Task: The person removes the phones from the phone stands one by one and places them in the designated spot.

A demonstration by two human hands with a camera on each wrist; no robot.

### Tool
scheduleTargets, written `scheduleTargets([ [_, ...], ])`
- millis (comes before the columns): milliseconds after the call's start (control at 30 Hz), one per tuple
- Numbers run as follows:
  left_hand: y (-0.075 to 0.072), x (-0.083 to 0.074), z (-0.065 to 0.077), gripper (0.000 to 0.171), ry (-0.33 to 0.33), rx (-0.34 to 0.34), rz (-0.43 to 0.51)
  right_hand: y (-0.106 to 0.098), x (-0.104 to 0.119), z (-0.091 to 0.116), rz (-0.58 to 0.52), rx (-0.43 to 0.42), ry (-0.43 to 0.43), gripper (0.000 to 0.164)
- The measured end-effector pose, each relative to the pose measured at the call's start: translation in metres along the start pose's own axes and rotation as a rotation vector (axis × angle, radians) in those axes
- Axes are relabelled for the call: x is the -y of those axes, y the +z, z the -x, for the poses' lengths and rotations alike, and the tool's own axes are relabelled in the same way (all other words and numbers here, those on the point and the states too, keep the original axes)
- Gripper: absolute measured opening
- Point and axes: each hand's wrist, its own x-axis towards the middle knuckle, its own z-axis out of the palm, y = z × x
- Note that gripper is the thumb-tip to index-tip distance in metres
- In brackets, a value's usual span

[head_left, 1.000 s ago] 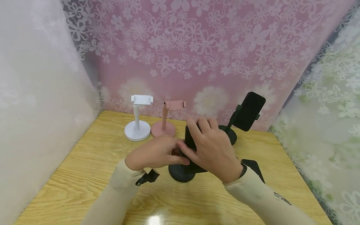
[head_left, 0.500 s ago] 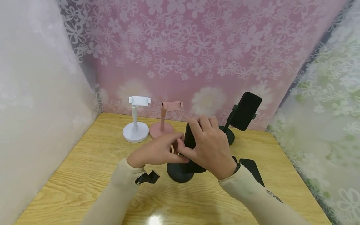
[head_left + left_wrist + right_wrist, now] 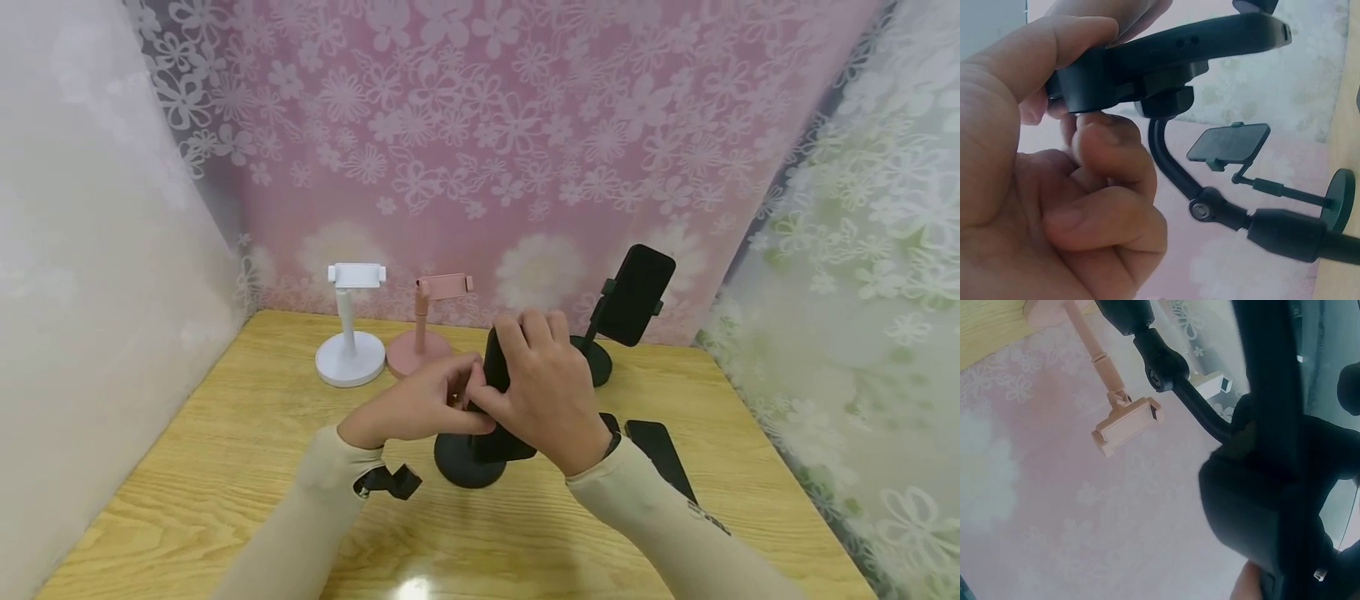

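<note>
A black smartphone [image 3: 504, 446] sits tilted in the clamp of a black phone stand, whose round base [image 3: 469, 468] rests on the table. My right hand [image 3: 546, 392] grips the phone, fingers over its upper edge and thumb at its left side. From the left, my left hand [image 3: 423, 406] reaches behind the phone. In the left wrist view its thumb and curled index finger pinch the end of the stand's clamp [image 3: 1088, 81], while the other fingers curl below. The bent stand arm [image 3: 1172, 162] runs down from the clamp. In the right wrist view, the phone's edge [image 3: 1269, 394] hides part of the clamp.
White [image 3: 350, 360] and pink [image 3: 420, 354] phone stands, with bare clamps, stand at the back left. A dark green stand [image 3: 596, 358] holding a phone [image 3: 637, 296] is at the back right. Another phone [image 3: 660, 454] lies beside my right wrist, with a dark item partly hidden.
The head view has turned slightly, so the scene sits a little further left. Both hands keep their places on the phone and clamp.
</note>
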Motion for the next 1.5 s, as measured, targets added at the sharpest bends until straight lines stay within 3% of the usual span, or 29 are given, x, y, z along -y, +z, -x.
scheduleTargets([
  [367,0.001,0.005,0.003,0.025,0.004,0.013,0.064,0.000,0.003,0.004,-0.020,0.012,-0.001,0.037],
  [533,0.003,0.004,0.001,0.022,0.030,0.028,0.069,-0.004,0.002,0.004,-0.037,0.026,0.024,0.037],
  [800,0.001,0.006,0.000,0.020,0.091,0.034,0.061,-0.005,0.000,0.002,-0.029,0.021,-0.006,0.035],
  [1200,0.001,0.006,0.000,0.015,0.085,0.065,0.090,-0.007,0.001,0.000,-0.037,0.044,-0.021,0.031],
  [1500,-0.002,0.003,0.001,0.018,0.093,0.074,0.072,-0.012,0.001,-0.005,-0.047,0.113,-0.042,0.031],
])
